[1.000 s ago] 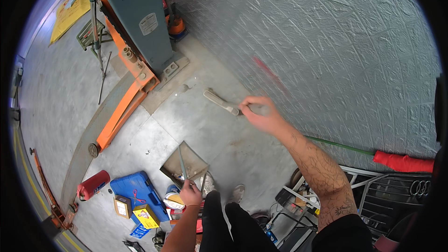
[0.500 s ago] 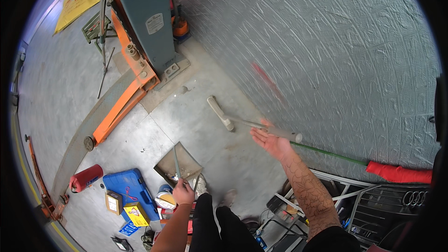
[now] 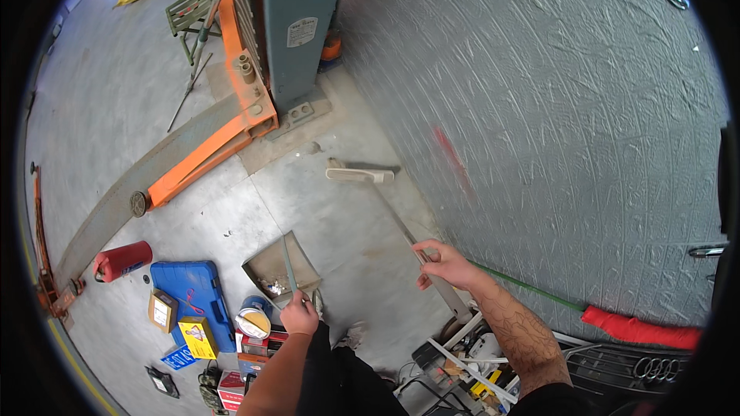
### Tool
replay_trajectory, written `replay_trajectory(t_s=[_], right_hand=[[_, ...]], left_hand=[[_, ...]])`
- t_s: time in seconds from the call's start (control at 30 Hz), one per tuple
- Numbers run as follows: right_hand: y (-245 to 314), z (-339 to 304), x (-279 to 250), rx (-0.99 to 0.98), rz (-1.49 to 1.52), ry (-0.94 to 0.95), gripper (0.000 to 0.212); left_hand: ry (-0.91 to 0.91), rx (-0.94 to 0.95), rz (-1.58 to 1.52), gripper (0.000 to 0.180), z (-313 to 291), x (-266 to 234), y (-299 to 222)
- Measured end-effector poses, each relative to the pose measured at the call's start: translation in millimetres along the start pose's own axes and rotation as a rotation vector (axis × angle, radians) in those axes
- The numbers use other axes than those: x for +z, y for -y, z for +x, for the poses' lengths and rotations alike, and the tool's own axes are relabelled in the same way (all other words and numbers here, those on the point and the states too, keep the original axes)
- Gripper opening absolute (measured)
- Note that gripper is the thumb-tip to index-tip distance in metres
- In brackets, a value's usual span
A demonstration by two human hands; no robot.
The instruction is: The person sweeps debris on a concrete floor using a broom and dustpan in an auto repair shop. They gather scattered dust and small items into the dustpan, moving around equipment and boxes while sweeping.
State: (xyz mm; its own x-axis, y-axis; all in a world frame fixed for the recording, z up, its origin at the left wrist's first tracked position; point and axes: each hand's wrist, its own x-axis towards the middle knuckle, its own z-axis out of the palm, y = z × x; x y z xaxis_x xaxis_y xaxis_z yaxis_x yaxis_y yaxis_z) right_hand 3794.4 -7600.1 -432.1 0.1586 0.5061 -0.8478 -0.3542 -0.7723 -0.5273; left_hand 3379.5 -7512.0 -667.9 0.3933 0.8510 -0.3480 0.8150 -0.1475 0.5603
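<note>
On the grey concrete floor, a long-handled broom is held by the right hand, which is clenched around the shaft. Its long axis runs from the hand up and leftward to the pale head, which lies crosswise on the floor near the foot of the wall. A dustpan is gripped by its thin upright handle in the closed left hand; its open mouth is pointed away from the person. A textured grey wall is seen at right, a blue-grey column with orange lift arms ahead, and a red extinguisher and blue case at left.
</note>
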Motion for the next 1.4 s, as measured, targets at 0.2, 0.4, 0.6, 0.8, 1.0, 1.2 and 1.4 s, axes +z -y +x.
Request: replay_trajectory(t_s=[0.2,0.4,0.6,0.8,1.0,1.2,1.4], right_hand=[[-1.7,111.3,-37.7,-0.194,-0.258,-0.050,0.075],[3.9,228.1,-101.5,-0.233,-0.553,-0.027,0.085],[-16.4,245.9,-173.0,-0.001,-1.131,-0.620,0.064],[-81.3,246.2,-179.1,0.084,-1.276,-0.665,0.054],[-256.3,147.1,-202.1,0.144,-1.152,-0.544,0.062],[-385.4,-23.5,-166.6,0.324,-1.057,-0.476,0.063],[-398.9,-76.0,-109.0,0.046,-0.659,-0.661,0.048]], left_hand=[[0.025,0.001,-0.008,0.008,-1.0,-8.0,2.5],[0.026,-0.006,-0.003,0.007,1.7,-7.2,-4.7],[0.027,0.018,-0.021,0.004,4.3,-1.9,-7.2],[0.037,0.052,-0.054,0.001,6.1,7.4,-3.6],[0.050,0.060,-0.011,0.002,6.6,4.0,-5.2],[0.023,0.132,-0.037,0.003,5.7,11.5,-15.9],[0.022,0.122,-0.063,0.006,2.5,25.5,-15.5]])
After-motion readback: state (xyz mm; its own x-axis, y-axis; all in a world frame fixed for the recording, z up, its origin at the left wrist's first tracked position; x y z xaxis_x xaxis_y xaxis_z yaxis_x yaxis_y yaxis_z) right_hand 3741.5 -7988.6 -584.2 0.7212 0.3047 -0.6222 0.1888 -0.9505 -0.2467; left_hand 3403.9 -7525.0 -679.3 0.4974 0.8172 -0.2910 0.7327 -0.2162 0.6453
